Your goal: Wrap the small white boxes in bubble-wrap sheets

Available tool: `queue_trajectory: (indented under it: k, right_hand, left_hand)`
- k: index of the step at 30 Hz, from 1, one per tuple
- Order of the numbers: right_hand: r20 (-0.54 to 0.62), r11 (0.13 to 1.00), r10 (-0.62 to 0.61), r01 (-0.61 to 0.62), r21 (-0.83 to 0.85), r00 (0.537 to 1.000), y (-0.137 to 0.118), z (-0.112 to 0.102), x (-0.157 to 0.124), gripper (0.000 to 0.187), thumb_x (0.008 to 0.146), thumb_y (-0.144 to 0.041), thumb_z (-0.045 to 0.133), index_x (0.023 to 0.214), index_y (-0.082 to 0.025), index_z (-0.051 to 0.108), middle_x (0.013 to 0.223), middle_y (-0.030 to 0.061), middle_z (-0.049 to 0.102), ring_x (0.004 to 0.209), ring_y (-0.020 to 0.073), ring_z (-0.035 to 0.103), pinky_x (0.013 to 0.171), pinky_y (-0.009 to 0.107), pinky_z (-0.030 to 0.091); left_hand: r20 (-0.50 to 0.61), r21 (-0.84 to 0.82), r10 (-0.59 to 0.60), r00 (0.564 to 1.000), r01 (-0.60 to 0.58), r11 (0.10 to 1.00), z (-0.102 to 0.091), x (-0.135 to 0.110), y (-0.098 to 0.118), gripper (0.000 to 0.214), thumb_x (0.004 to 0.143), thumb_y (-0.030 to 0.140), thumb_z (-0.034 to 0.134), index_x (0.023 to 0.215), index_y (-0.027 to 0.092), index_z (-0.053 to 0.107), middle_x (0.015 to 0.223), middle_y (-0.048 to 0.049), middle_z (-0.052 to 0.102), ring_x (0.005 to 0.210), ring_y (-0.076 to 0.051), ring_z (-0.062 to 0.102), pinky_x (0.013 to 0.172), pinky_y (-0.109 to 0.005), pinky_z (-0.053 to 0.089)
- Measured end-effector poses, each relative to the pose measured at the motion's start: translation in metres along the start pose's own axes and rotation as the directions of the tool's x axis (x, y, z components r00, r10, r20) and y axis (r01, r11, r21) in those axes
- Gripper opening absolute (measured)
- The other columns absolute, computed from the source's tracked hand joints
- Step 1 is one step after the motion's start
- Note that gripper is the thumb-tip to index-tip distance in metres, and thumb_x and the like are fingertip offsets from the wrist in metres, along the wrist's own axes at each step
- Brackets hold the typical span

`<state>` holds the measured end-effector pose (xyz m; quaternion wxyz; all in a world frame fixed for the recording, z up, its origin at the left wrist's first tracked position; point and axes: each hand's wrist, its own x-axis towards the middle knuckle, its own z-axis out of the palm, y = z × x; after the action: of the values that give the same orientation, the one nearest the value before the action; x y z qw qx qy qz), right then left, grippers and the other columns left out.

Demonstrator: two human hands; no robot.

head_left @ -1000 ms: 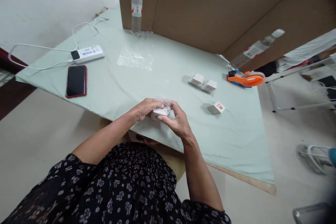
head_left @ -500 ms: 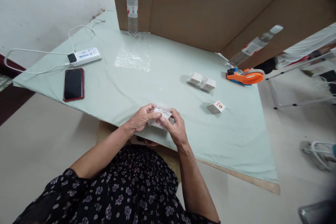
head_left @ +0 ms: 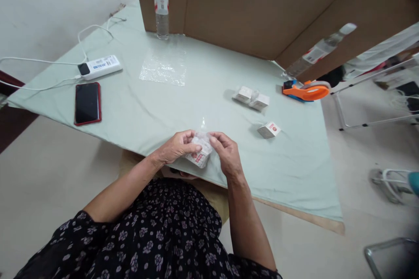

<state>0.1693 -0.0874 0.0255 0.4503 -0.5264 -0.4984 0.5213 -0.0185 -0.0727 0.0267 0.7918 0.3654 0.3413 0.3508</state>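
My left hand (head_left: 176, 146) and my right hand (head_left: 225, 152) meet at the near edge of the pale green table (head_left: 137, 109). Between them they pinch a small white box with red print wrapped in clear plastic (head_left: 200, 153), tilted downward. A bit of clear wrap sticks up above the fingers. To the right lie a loose small white box with a red dot (head_left: 269, 130) and two wrapped white boxes (head_left: 251, 97) side by side.
An orange tape dispenser (head_left: 306, 90) sits at the table's right edge beside a tilted water bottle (head_left: 319, 50). Farther back lie a clear plastic sheet (head_left: 163, 68), an upright water bottle (head_left: 161, 2), a white power strip (head_left: 100, 66) and a red-cased phone (head_left: 87, 103). Brown cardboard stands behind.
The wrapped box has tipped downward between my hands, its printed face turned toward me, and my fingers have shifted on the plastic. The view has drifted slightly.
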Motion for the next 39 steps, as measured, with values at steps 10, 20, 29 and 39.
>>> queue_trajectory:
  k: [10,20,29,39]
  right_hand:
    - [0.009,0.999,0.033,-0.033,0.026,0.999,-0.006,0.004,0.008,0.030,0.078,-0.051,0.074,0.078,-0.021,0.069,0.072,-0.0011,0.065,0.067,0.0141,0.054,0.066,0.028,0.046]
    - [0.047,0.999,0.043,-0.044,0.011,0.998,0.011,0.010,0.018,0.029,0.078,-0.049,0.073,0.084,-0.021,0.070,0.079,0.0014,0.069,0.069,0.0160,0.059,0.068,0.031,0.049]
    - [0.087,0.911,-0.250,0.264,-0.318,0.964,-0.001,-0.012,0.025,0.021,0.087,-0.033,0.064,0.107,-0.027,0.066,0.116,0.0053,0.067,0.091,0.0175,0.064,0.081,0.034,0.052]
    - [0.195,0.872,-0.217,0.280,-0.401,0.957,-0.007,-0.013,0.040,0.009,0.086,-0.032,0.068,0.087,-0.026,0.074,0.128,0.0089,0.063,0.124,0.0269,0.057,0.083,0.037,0.054]
  left_hand:
    - [0.076,0.086,-0.036,0.996,0.029,0.996,-0.009,-0.008,0.001,0.062,0.070,0.032,0.086,0.122,0.013,0.058,0.100,-0.0082,0.070,0.084,-0.016,0.066,0.074,-0.028,0.054]
    - [-0.016,0.247,0.049,0.999,-0.044,0.968,-0.015,0.009,0.000,0.083,0.073,0.027,0.080,0.146,0.014,0.043,0.122,-0.0148,0.063,0.104,-0.023,0.063,0.088,-0.035,0.052]
    - [0.012,0.342,0.068,0.998,-0.068,0.937,-0.014,0.015,-0.004,0.096,0.073,0.027,0.077,0.157,0.018,0.029,0.112,-0.0098,0.062,0.097,-0.021,0.062,0.092,-0.040,0.051]
    - [0.068,0.446,0.056,0.996,-0.080,0.892,-0.015,0.016,0.000,0.060,0.075,0.029,0.071,0.132,0.014,0.056,0.120,-0.0112,0.064,0.107,-0.025,0.062,0.095,-0.040,0.050]
